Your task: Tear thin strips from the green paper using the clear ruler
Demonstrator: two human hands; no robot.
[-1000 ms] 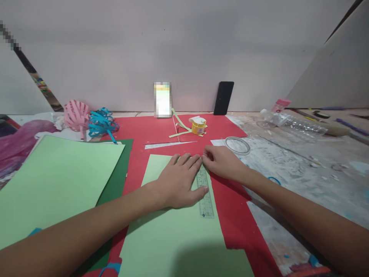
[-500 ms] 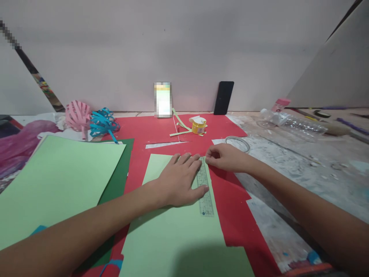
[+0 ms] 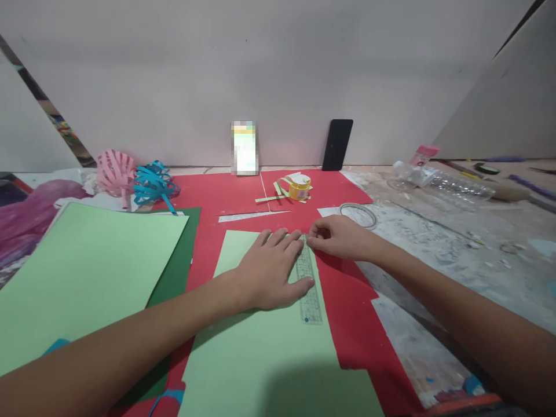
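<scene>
Left hand (image 3: 270,271) flat, fingers (image 3: 290,244) spread, pressing the clear ruler (image 3: 307,284) along the right edge of the light green sheet (image 3: 260,341), right hand (image 3: 341,237) fingertips (image 3: 313,241) pinched together at the ruler's far end, red paper (image 3: 347,301) beneath, tape ring (image 3: 358,215) just beyond.

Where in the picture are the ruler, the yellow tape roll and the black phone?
ruler (image 3: 309,292): head view, on its clear lower half, below the left hand.
yellow tape roll (image 3: 299,189): head view, on its yellow side.
black phone (image 3: 337,145): head view, on the middle of its dark face.
</scene>
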